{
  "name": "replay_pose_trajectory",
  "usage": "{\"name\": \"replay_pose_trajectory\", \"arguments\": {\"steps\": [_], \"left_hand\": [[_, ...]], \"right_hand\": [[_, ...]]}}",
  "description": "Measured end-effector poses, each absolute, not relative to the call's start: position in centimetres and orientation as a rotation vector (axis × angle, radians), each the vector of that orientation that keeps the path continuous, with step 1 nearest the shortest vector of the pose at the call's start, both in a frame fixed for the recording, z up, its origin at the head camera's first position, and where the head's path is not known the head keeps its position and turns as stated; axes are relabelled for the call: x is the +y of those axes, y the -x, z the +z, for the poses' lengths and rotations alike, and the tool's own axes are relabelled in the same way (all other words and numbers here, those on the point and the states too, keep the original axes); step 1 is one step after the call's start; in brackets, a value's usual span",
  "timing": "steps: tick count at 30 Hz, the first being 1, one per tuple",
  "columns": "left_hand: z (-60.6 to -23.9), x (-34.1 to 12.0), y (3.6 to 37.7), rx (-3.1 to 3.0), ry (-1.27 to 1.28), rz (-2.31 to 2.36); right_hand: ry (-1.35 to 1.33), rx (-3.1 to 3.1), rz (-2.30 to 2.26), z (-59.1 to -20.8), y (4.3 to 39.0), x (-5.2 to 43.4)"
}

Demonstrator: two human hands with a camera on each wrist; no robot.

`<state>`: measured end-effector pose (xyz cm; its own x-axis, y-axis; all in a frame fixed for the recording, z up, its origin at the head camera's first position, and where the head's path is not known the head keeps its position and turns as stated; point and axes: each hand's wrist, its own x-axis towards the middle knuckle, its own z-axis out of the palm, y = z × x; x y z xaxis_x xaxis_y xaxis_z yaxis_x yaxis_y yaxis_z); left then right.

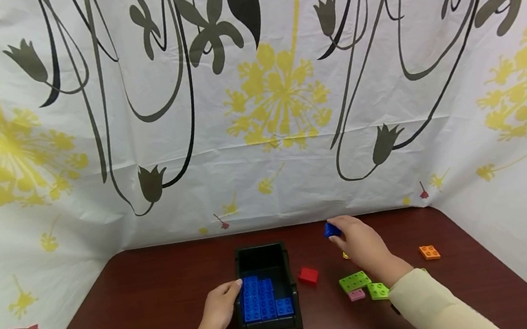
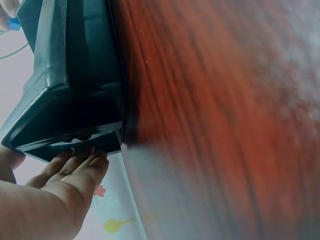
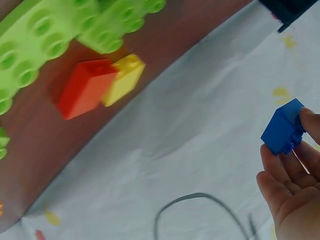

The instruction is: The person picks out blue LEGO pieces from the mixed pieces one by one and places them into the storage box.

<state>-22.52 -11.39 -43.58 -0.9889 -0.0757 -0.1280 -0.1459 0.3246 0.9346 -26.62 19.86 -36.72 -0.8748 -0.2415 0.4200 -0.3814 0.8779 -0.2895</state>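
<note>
A black bin (image 1: 271, 327) stands on the table, with several blue building bricks (image 1: 260, 301) packed studs-up in its near part. My left hand (image 1: 220, 309) grips the bin's left wall, thumb at the rim. In the left wrist view, the left hand's fingers (image 2: 82, 170) lie against the outer side of the bin (image 2: 80, 55). My right hand (image 1: 366, 242) is raised over the far right of the table, pinching a blue brick (image 3: 283, 126) between thumb and fingers. That brick is apart from the bin.
A red brick (image 1: 309, 276) lies just right of the bin. Further right are green bricks (image 1: 355, 281), a pink brick (image 1: 357, 295) and an orange brick (image 1: 429, 252). A yellow brick (image 3: 124, 79) is partly hidden by the right hand in the head view. A patterned cloth (image 1: 273, 202) hangs behind the table.
</note>
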Motion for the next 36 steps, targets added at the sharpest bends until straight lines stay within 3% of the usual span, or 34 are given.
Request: {"name": "replay_pose_trajectory", "arguments": {"steps": [16,36], "left_hand": [[-43.6,-11.3,22.6,2.543,0.211,1.754],[-43.5,-11.3,22.4,2.551,0.201,1.753]], "right_hand": [[-0.609,-2.575,0.508,-36.6,24.1,15.6],[-0.942,-2.579,0.393,-36.7,23.5,11.7]]}}
